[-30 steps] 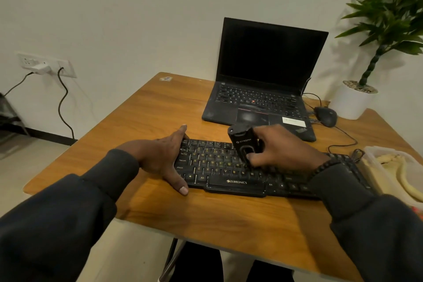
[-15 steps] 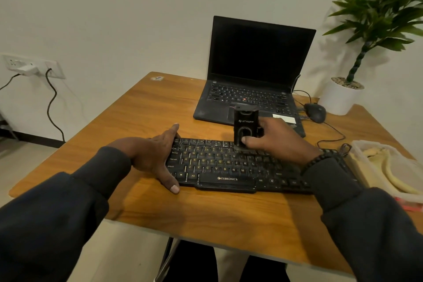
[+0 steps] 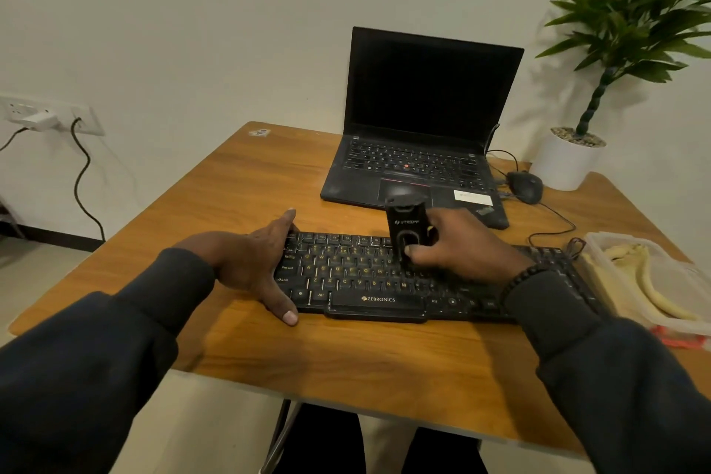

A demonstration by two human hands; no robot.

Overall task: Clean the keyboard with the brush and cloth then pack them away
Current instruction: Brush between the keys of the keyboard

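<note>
**Brush standing on the keys, left hand bracing the keyboard**

Right hand [image 3: 458, 246] is holding a black brush [image 3: 407, 233] upright over the upper middle rows of the black Zebronics keyboard [image 3: 361, 273]; thumb and fingers are curling round the brush body, thumb pressing on its front face. The lower end of the brush is meeting the keys; bristles are hidden behind the hand and cannot be made out. White lettering is showing on the brush front, too blurred to read.

Left hand [image 3: 256, 262] is lying against the left end of the keyboard, fingers straight, forefinger reaching to the far left corner and thumb stretching along the near left corner, its tip resting on the wooden worktop [image 3: 215, 204]. This grip is spread, pinching nothing.

The keyboard is lying flat across the near middle of the worktop. Behind it, an open black laptop [image 3: 419, 119] is sitting with a dark screen; a black wired mouse [image 3: 525, 185] is lying just to the laptop's right, its cable trailing toward the near right.

At the right edge, a clear plastic container [image 3: 615, 242] is holding something pale yellow, possibly the cloth; I cannot tell. A white pot with a green plant [image 3: 563, 162] is standing at the far right corner. Both sleeves are dark; a beaded bracelet [image 3: 521, 279] is showing at the right wrist
</note>
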